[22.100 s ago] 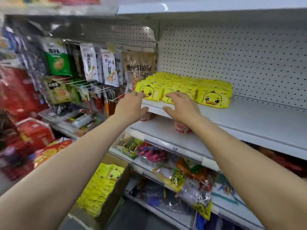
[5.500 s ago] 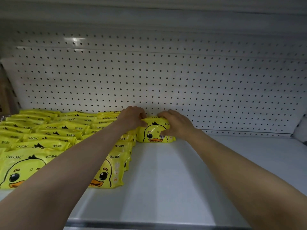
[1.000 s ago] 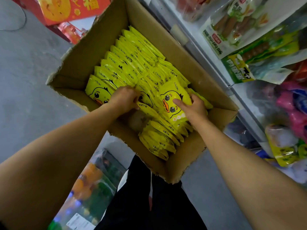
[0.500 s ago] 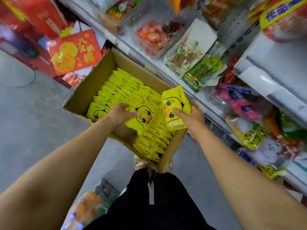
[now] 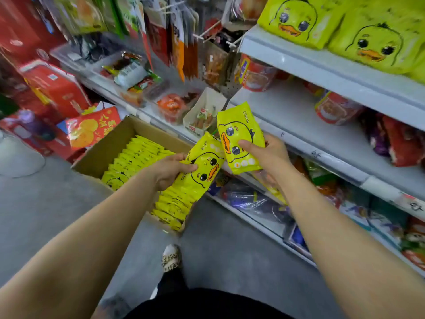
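- gripping is settled on both sides: the left hand has its thumb laid over the front of a flat yellow plastic pack printed with a duck face and its fingers curled under the pack's near edge. it holds the pack tilted over the near corner of the box.
- the right hand pinches a second yellow duck-face plastic pack, thumb across the print and fingers hidden behind. this pack stands nearly upright, just beside the first; whether the two touch i cannot tell.
- the film looks soft and slick, so i would keep each thumb pressed flat rather than squeezing a corner, which could let a pack swing or slip.
- below the hands sits an open brown cardboard box on the grey floor, with more yellow packs standing on edge in rows.
- the likely goal is the white metal upper shelf up to the right, where matching yellow duck packs already lie.
- raise both packs together and keep them clear of the shelf lip and the red paper cups on the level beneath.
- lay them flat, duck facing outward, in line with the packs already there.
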Tool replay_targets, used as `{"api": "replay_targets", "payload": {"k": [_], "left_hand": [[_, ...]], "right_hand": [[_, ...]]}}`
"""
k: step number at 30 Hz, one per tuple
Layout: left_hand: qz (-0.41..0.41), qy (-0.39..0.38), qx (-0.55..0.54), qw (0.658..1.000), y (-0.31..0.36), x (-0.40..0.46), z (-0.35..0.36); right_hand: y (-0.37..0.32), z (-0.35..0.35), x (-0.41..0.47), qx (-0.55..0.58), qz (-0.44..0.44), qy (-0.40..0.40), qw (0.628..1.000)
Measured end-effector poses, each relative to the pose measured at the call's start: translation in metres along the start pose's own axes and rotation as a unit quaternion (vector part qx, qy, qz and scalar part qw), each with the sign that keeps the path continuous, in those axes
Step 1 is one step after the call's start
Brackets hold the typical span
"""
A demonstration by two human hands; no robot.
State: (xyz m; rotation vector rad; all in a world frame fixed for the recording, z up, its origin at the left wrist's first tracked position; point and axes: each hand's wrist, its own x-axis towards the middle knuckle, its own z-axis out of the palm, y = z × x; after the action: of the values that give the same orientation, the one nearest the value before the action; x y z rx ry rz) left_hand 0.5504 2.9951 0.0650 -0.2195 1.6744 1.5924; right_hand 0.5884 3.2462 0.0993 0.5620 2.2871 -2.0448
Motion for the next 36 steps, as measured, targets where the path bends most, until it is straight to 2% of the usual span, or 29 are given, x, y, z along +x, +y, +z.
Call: {"api": "replay_targets", "payload": {"k": [9,15,21,26,34,36], "left_hand": [[0.168,-0.080,0.014,0.982,0.048,-0.066,0.187],[0.223,-0.125,0.148,0.955,0.095,-0.083,0.283],[0.288,-0.121,0.275,0.909,0.144,-0.078,0.364],[0.308,-0.149,0.327,0.881,0.179,-0.061,0.429],[0.303,-0.176,0.497,0.794,0.271,0.001,0.523],[0.312,-0.174,0.556,0.751,0.292,0.020,0.544]], "right_hand": [[-0.089,-0.182,-0.113,0.018,-0.160,0.131,0.978],[-0.119,-0.284,-0.157,0.047,-0.211,0.206,0.954],[-0.118,-0.365,-0.177,0.049,-0.206,0.265,0.941],[-0.122,-0.424,-0.179,0.062,-0.208,0.315,0.924],[-0.143,-0.499,-0.134,0.098,-0.239,0.340,0.904],[-0.148,-0.514,-0.120,0.093,-0.245,0.349,0.900]]}}
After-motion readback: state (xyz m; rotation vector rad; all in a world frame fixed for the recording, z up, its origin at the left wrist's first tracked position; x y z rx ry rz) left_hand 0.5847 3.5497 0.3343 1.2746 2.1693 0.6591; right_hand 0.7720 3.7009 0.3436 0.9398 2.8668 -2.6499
